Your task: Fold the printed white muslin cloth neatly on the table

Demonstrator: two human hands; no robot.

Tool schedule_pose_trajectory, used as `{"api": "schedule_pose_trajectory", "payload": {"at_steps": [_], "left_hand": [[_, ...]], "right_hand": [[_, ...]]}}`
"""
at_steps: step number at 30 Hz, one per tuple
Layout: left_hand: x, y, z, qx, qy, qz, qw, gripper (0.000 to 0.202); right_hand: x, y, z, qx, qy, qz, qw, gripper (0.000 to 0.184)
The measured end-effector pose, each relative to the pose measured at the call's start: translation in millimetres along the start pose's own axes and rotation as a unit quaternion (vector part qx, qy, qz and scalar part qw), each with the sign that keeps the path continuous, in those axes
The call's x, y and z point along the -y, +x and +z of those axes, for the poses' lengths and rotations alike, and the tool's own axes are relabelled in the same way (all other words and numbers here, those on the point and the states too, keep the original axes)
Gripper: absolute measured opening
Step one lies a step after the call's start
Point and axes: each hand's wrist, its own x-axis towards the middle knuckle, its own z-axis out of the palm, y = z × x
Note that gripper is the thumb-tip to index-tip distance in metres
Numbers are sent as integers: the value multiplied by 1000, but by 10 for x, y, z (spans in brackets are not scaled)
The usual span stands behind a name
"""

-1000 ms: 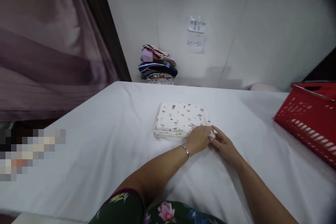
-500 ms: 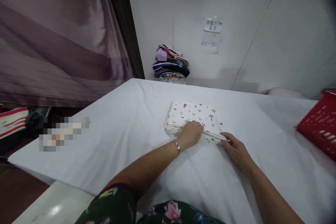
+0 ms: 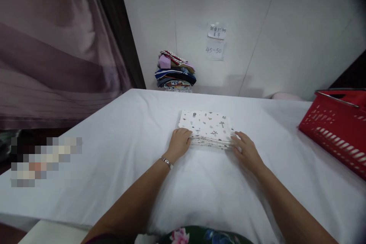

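A folded white cloth (image 3: 206, 126) printed with small figures lies in the middle of a table covered by a white sheet (image 3: 122, 141). My left hand (image 3: 179, 142) grips the cloth's near left corner, its fingers curled over the edge. My right hand (image 3: 245, 150) holds the near right corner with its fingers bent against the folded layers. A thin bracelet circles my left wrist.
A red plastic basket (image 3: 337, 126) stands at the table's right edge. A pile of folded coloured clothes (image 3: 175, 71) sits against the white wall behind the table, under two paper notes (image 3: 215, 40). A mauve curtain (image 3: 57, 45) hangs at the left.
My hands have moved apart from the cloth's near right corner to one near corner each. The left hand slid left along the front edge.
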Motion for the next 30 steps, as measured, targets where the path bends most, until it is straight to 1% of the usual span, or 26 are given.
{"api": "schedule_pose_trajectory", "payload": {"at_steps": [2,5,7,10,12,14,17,20,26,30], "left_hand": [[-8,6,20,1,-9,6,1000,28],[-10,19,35,5,-21,11,1000,25],[1,22,32,8,-27,12,1000,23],[22,17,18,3,-37,18,999,21],[32,8,10,-6,-46,24,999,21],[40,-1,10,-8,-53,31,998,22],[50,-6,31,3,-56,37,998,22],[60,2,54,17,-59,31,998,21],[58,21,43,14,-60,31,998,21],[49,18,42,17,-58,31,998,22]], "right_hand": [[120,100,0,10,1,-32,999,31],[306,291,20,58,-1,-53,997,27],[392,415,52,91,-17,-40,995,23],[442,531,118,125,-38,-17,991,20],[438,541,156,125,-32,-7,992,23],[425,505,182,106,-21,4,994,26],[413,418,193,75,12,2,997,27],[408,364,178,60,56,-6,997,26],[339,366,129,86,87,-23,992,26],[273,358,143,86,114,-12,990,26]]}}
